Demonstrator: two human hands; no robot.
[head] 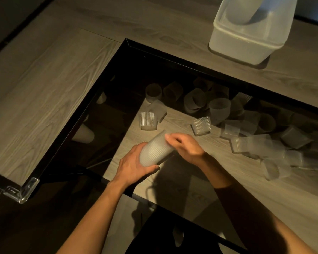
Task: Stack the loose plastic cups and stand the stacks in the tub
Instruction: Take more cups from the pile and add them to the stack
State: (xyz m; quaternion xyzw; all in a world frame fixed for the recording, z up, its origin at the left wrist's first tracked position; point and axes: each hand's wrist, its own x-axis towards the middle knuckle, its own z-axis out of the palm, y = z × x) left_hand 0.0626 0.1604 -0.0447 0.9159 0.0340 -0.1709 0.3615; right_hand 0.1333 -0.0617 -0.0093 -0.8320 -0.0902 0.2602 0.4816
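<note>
A tilted stack of ribbed, frosted plastic cups [155,150] is held over the glass table. My left hand [134,165] grips its lower end. My right hand [184,144] curls over its upper end, fingertips on the rim. Several loose cups lie scattered on the glass beyond and to the right, among them a ribbed cup [148,121], a second ribbed cup [201,125] and a frosted cup [219,108]. The translucent white tub [246,39] stands at the far right of the wooden top, and a stack of cups [253,11] leans inside it.
The glass panel has a black frame [106,85] set in the wooden table top [44,79]. A clear plastic corner guard [21,189] sits on the near left corner. Cups at the right edge look blurred.
</note>
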